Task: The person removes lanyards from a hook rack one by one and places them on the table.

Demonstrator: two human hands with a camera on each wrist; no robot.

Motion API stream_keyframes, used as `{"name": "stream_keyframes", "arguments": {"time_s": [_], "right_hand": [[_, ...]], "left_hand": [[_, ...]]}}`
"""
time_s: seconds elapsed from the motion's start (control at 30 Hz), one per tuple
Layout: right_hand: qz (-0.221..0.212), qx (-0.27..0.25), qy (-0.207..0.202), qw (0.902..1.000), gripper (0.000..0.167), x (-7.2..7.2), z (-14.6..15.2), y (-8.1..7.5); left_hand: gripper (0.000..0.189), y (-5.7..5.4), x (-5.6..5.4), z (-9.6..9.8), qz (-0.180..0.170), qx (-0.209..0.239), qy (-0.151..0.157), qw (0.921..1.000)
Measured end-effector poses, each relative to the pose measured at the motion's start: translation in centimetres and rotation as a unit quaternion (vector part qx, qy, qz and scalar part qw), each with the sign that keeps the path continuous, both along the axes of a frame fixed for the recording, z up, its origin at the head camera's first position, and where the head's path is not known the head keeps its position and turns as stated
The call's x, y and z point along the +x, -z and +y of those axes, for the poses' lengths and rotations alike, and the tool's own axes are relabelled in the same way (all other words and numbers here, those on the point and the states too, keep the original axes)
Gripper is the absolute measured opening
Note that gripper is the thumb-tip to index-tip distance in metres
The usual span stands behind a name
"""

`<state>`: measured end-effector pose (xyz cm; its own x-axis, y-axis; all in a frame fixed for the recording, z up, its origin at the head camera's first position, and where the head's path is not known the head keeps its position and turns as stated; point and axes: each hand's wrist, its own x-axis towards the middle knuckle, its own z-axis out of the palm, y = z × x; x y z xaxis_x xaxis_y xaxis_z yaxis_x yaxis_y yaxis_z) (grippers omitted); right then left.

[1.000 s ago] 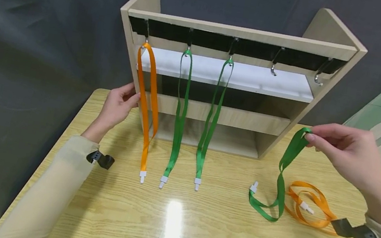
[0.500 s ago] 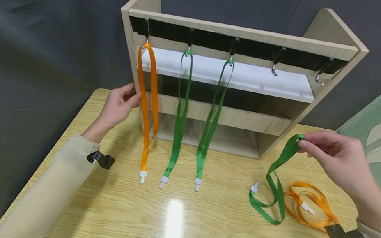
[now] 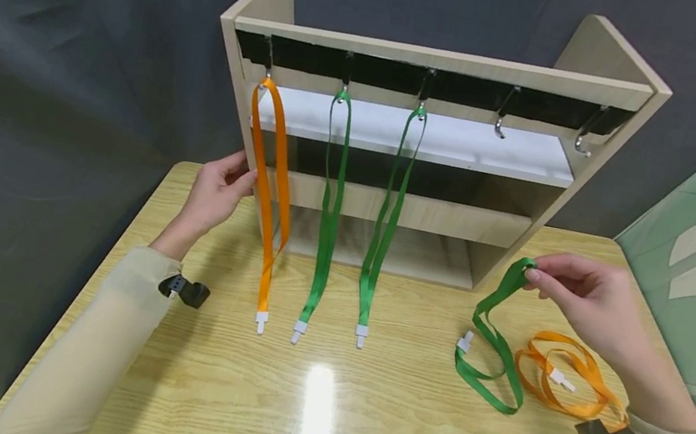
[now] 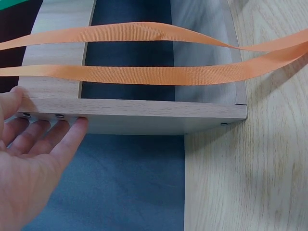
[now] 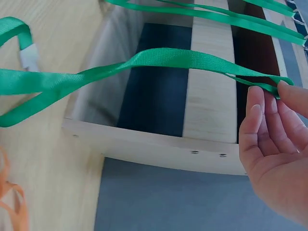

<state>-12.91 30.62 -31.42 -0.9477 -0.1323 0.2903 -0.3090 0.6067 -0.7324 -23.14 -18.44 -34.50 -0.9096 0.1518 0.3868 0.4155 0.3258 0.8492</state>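
R hand (image 3: 590, 305) had come nearer & to the left since the 1st frame, bringing the top of the held green lanyard (image 5: 168, 58) along. Hands were well apart: R thumb & fingertips pinched that loop, its far end up off the table (image 3: 397, 422), its near part & white clip (image 3: 464, 343) lying right of the rack (image 3: 430, 216). L hand (image 3: 213, 192) gripped the rack's left side panel, thumb at front edge. Qty: 3 green lanyards, 2 orange, ea. w/ 1 clip. Rack had 5 hooks (image 3: 499, 125); from left, 1st bore the hung orange lanyard (image 4: 130, 74), 2nd & 3rd the hung green lanyards (image 3: 328, 229). Inside the rack sat 1 white shelf board (image 3: 455, 143). Coiled orange lanyard (image 3: 592, 372) lay just right of the held one.
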Motion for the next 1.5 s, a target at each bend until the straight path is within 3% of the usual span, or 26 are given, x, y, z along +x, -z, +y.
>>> {"name": "stream_keyframes", "arguments": {"time_s": [0.17, 0.23, 0.5, 0.73, 1.2, 1.5], "right_hand": [[-0.007, -0.013, -0.015, 0.9998, 0.011, 0.2, 0.3, 1.2], [-0.017, -0.012, -0.013, 0.9997, 0.012, 0.3, 0.4, 1.7], [-0.042, 0.007, -0.026, 0.9988, 0.013, 1.1, 1.2, 3.2], [-0.062, 0.012, -0.057, 0.9964, 0.012, 1.5, 1.8, 4.3], [-0.111, 0.041, -0.077, 0.9900, 0.011, 2.0, 2.8, 6.6], [-0.107, 0.083, -0.109, 0.9848, 0.009, 2.1, 3.4, 8.1]], "left_hand": [[0.037, -1.5, 1.3, 0.6, -0.002, -0.012, -0.003, 0.9999], [0.037, -1.3, 1.2, 0.6, 0.001, -0.016, -0.006, 0.9999], [0.038, 1.1, -0.9, -0.4, 0.002, 0.000, -0.003, 1.0000], [0.037, 1.2, -0.8, -0.6, 0.006, 0.001, -0.006, 1.0000], [0.038, 1.2, -0.9, -0.4, 0.001, -0.004, -0.012, 0.9999], [0.037, 1.2, -0.9, -0.4, 0.002, -0.004, -0.012, 0.9999]]}}
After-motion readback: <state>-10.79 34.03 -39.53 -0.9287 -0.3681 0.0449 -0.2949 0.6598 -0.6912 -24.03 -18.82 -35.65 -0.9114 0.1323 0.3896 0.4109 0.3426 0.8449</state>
